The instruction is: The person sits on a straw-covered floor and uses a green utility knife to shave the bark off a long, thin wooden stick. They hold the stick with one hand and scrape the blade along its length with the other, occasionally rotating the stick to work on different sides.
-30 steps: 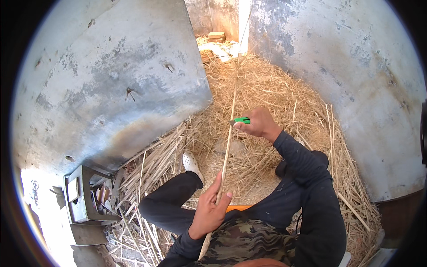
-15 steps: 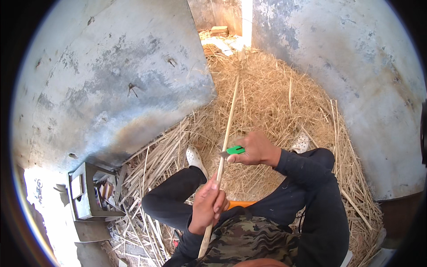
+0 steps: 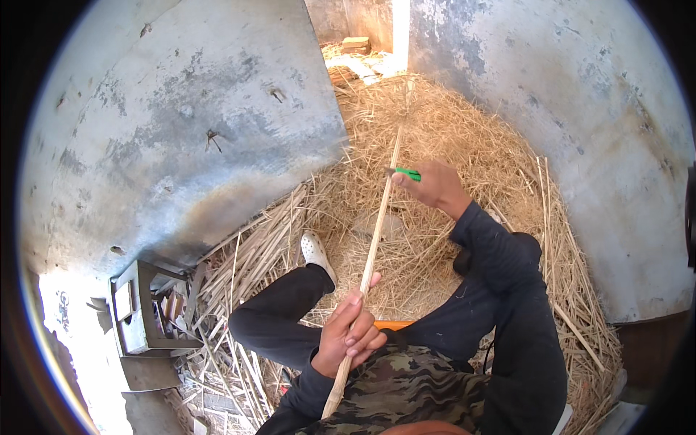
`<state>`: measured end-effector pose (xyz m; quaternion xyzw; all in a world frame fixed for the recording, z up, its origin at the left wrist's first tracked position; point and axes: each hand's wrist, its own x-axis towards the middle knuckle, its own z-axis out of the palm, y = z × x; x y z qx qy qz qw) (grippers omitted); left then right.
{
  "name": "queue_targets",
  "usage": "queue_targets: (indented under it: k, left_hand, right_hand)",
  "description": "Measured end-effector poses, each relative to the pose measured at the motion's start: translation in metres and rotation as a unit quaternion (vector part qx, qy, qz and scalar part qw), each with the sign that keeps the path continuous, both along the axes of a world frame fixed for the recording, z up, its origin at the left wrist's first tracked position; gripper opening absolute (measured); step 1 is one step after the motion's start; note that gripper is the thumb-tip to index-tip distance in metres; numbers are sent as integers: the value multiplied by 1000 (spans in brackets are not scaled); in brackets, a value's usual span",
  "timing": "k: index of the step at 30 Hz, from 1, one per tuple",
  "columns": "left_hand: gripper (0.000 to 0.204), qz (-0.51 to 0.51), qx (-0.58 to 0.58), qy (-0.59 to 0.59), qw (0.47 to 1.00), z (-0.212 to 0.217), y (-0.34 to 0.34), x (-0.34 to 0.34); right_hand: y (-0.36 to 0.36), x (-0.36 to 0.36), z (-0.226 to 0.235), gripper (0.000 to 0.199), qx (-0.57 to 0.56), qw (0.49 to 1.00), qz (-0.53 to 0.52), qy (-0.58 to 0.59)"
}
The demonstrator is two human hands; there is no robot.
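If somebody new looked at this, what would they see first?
Probably the bright green knife in the right hand, its blade at a long pale stick that the left hand grips lower down. Then perhaps the big golden, straw-like heap beyond the hands, and the white shoe on the left foot.

On the floor (image 3: 406, 308) beneath us we see a thick spread of pale shavings (image 3: 453, 134), with long split strips (image 3: 250, 254) heaped to our left.
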<state>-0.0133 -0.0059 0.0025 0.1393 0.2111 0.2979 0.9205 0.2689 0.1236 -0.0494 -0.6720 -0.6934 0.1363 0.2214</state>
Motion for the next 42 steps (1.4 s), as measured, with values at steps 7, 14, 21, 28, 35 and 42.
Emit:
queue_targets:
  k: [7, 14, 21, 28, 35, 42]
  left_hand:
    - [43, 10, -21, -25, 999, -4, 1, 1]
    - [44, -33, -32, -15, 999, -3, -10, 0]
    - [44, -68, -40, 37, 996, -6, -21, -7]
    - [41, -90, 127, 191, 969, -47, 19, -4]
    - [43, -79, 212, 246, 942, -52, 49, 5]
    - [42, -52, 223, 245, 942, -53, 59, 23]
  right_hand:
    - [2, -9, -10, 70, 19, 1000, 13, -11]
    - [41, 43, -20, 79, 96, 988, -112, 34]
    - [63, 116, -26, 82, 63, 977, -169, -118]
    - [55, 121, -28, 81, -78, 978, -166, -96]
    - [27, 121, -30, 70, -26, 986, -104, -126]
    - [-15, 54, -6, 68, -33, 999, 23, -12]
